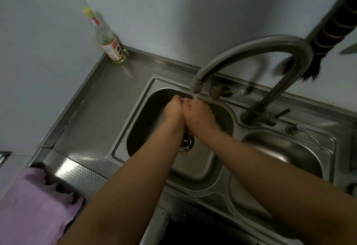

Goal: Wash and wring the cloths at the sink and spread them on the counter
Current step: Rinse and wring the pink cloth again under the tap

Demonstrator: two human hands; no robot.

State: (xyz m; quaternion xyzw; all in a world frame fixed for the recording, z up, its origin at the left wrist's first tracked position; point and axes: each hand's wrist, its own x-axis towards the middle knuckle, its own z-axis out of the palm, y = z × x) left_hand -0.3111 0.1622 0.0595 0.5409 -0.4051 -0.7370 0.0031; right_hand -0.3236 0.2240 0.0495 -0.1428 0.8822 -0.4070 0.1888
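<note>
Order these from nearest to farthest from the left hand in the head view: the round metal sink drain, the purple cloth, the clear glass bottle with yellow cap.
1. Round metal sink drain, just below the left hand.
2. Clear glass bottle with yellow cap, back left corner.
3. Purple cloth, front left counter.

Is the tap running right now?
Running. Water streams from the spout of the curved grey metal tap onto the left hand and right hand, pressed together over the steel sink.

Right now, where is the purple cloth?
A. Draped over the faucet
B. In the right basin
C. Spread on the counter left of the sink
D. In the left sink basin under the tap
C: the purple cloth lies on the steel counter, left of the sink; both hands are pressed together under the faucet.
</note>
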